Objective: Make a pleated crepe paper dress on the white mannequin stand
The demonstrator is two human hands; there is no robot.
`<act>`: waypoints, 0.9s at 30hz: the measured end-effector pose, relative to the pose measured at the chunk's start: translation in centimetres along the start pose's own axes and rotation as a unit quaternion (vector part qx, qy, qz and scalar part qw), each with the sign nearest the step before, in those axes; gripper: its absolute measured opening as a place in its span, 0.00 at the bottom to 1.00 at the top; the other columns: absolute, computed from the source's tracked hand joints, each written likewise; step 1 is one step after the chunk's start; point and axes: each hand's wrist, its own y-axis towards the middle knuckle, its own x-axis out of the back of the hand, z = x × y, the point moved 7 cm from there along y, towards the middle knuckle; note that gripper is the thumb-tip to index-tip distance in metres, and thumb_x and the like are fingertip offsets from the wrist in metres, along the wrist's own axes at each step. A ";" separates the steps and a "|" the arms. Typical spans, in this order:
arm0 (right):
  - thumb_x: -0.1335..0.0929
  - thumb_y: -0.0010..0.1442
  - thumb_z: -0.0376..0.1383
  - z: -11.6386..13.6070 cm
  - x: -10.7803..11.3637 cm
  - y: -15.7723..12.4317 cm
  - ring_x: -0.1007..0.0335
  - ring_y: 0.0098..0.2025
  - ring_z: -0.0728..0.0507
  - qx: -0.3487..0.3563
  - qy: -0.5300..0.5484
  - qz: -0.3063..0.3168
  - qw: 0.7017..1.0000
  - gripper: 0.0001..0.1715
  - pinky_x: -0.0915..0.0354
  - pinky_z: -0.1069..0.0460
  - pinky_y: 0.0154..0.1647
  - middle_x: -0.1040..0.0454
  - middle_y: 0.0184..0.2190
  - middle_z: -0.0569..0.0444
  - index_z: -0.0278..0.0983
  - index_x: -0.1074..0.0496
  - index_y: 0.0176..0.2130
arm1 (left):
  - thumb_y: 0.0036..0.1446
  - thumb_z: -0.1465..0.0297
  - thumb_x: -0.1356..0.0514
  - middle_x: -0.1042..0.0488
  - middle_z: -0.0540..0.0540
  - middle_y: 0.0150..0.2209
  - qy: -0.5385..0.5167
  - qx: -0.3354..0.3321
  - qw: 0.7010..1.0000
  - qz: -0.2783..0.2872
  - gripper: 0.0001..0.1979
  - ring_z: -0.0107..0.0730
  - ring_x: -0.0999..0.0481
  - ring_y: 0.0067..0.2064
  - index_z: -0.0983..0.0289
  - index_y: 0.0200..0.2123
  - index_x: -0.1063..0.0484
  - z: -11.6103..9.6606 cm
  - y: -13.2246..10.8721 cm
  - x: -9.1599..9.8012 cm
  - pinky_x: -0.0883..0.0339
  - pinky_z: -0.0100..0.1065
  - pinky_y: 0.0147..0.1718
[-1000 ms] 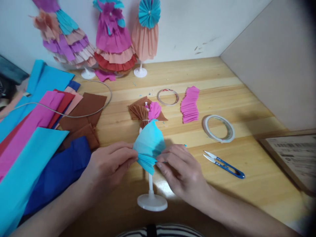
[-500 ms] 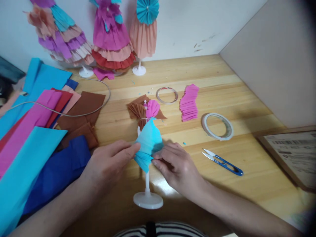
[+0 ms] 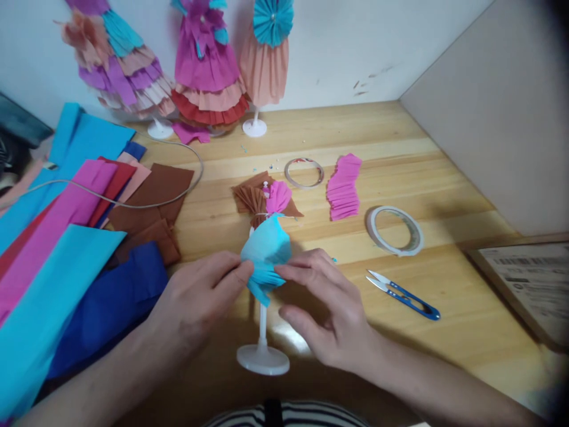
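Note:
A piece of light-blue crepe paper [image 3: 267,246], with folds gathered across its lower part, is between my hands. My left hand [image 3: 208,284] pinches its left edge between thumb and fingers. At the right edge, my right hand [image 3: 329,302] touches the folds with its fingertips, its thumb spread well below them. Behind the paper rises a white stand [image 3: 263,359] with a round base. Above it, brown pleated paper [image 3: 251,198] and a pink gathered piece [image 3: 279,197] are bound with thin wire or thread. The join between blue paper and stand is hidden.
Thread snips [image 3: 404,296], a roll of tape [image 3: 395,231], a thinner ring of tape [image 3: 304,173] and pleated pink paper [image 3: 344,187] lie to the right. Folded crepe sheets [image 3: 57,273] cover the left. Paper dresses on stands [image 3: 208,65] line the wall; a cardboard box [image 3: 528,279] sits far right.
My right thumb has come away from the blue paper and dropped, opening the hand. The paper's lower folds have bunched more tightly. My left hand keeps its pinch.

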 end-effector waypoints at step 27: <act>0.33 0.59 0.30 -0.5 -2.0 2.5 0.33 0.34 0.44 0.027 -0.003 0.098 0.995 0.03 0.41 0.48 0.35 0.26 0.29 0.53 0.36 0.29 0.33 | 0.60 0.76 0.44 0.21 0.54 0.33 -0.154 0.021 0.987 -0.029 0.09 0.24 0.21 0.32 0.66 0.42 0.27 0.6 0.8 0.2 0.29 0.21 0.31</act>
